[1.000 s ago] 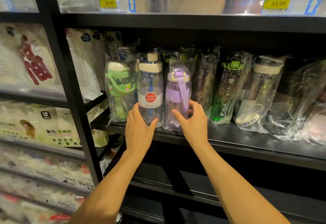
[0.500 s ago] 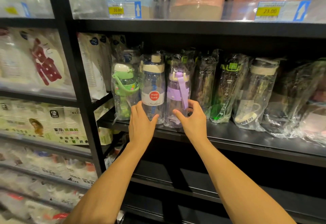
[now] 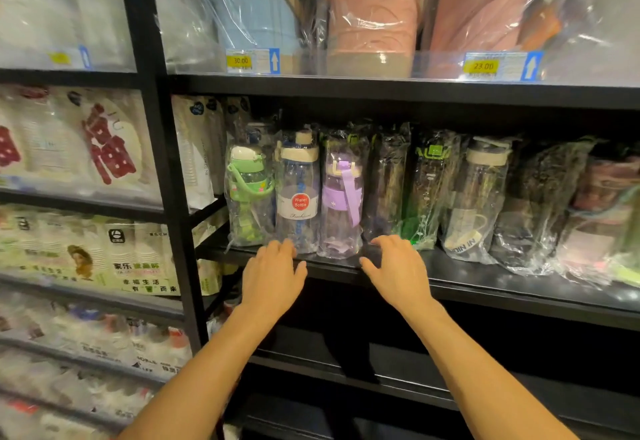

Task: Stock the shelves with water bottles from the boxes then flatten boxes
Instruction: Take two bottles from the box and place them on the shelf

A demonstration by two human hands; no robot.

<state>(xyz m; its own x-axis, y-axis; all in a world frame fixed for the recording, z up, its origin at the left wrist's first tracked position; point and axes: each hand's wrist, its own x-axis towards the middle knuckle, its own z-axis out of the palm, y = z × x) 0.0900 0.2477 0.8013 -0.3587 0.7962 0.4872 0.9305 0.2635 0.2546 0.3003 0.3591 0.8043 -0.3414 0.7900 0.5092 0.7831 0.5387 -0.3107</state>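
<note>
On the black middle shelf [image 3: 485,287] stands a row of water bottles in clear plastic wrap: a green one [image 3: 248,193], a clear one with a red "Water Bottle" label [image 3: 298,193], a purple one [image 3: 341,197], then several darker and clear ones to the right [image 3: 474,197]. My left hand [image 3: 272,278] hovers at the shelf's front edge just below the labelled bottle, fingers loosely spread, holding nothing. My right hand [image 3: 398,271] is at the edge just right of the purple bottle, fingers loosely curled, empty.
An upper shelf [image 3: 381,87] holds large wrapped blue and pink jugs with price tags 30.00 [image 3: 240,61] and 23.00 [image 3: 483,66]. A black upright post [image 3: 166,197] divides off left shelves of paper cup packs [image 3: 114,256]. Lower black shelves lie below my arms.
Both hands have drawn back and down from the labelled and purple bottles to the shelf's front edge, letting go of them. The view has moved closer and tilted up.
</note>
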